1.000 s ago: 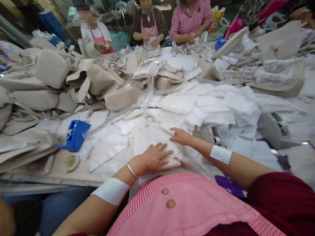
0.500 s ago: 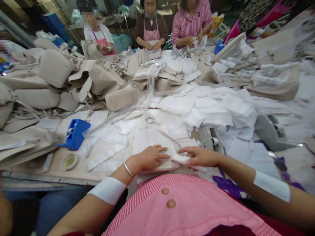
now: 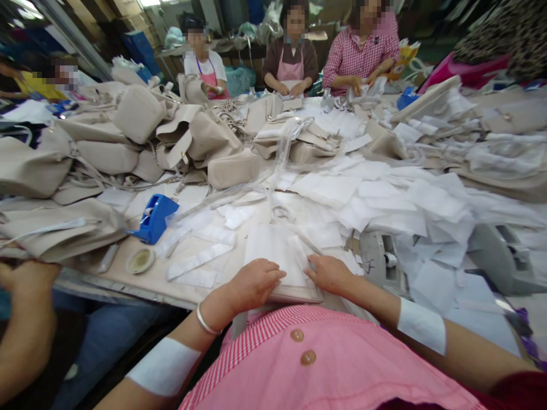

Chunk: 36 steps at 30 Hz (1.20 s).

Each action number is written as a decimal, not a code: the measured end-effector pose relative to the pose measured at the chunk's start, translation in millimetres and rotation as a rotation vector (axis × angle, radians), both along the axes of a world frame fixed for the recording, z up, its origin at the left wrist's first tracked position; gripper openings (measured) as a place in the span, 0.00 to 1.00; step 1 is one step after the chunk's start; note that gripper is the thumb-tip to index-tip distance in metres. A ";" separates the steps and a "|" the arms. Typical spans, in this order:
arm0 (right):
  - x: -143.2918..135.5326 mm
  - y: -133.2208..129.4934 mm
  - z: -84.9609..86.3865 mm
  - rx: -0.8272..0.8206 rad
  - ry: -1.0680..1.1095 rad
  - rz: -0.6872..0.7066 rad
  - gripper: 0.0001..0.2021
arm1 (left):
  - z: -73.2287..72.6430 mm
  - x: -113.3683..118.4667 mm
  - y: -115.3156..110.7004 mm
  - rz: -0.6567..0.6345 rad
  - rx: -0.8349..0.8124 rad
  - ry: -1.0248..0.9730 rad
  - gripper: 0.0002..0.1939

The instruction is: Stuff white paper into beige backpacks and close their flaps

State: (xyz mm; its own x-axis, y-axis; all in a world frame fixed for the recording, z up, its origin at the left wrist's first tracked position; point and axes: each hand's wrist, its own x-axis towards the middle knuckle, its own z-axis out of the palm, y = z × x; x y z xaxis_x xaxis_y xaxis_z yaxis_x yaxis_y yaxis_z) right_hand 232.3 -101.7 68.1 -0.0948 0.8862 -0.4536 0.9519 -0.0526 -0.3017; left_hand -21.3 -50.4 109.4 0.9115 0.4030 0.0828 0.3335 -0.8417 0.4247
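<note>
A beige bag (image 3: 299, 297) lies flat in front of me, with a thin white sheet (image 3: 267, 245) over most of it. My left hand (image 3: 255, 280) rests at the sheet's left lower part, fingers stretched out and slightly bent. At the right edge, my right hand (image 3: 328, 273) has its thumb and fingers closed on the white sheet. A fold runs down the sheet near these fingertips. The undersides of both hands are hidden.
Beige bags (image 3: 141, 114) are heaped at left. A blue tape dispenser (image 3: 154, 219) and a round dish (image 3: 140, 261) stand nearer. Grey tape dispensers (image 3: 384, 259) and loose white sheets (image 3: 384, 199) lie at right. Co-workers sit across; another person's hand (image 3: 29, 279) is at left.
My right hand has brought the folded part of the white sheet down flat over the bag. My left hand has drawn back slightly toward me. The view has swung left.
</note>
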 end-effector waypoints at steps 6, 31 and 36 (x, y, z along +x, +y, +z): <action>-0.4 -6.6 -7.9 0.033 0.017 -0.063 0.25 | 16.3 -81.1 -14.2 0.070 0.174 0.181 0.32; 65.5 6.0 -39.1 0.128 0.156 -0.279 0.32 | 0.6 -5.7 34.9 0.578 0.206 0.364 0.15; 75.7 16.6 -34.2 0.149 0.294 -0.367 0.13 | 6.4 10.5 38.5 0.473 0.250 0.104 0.15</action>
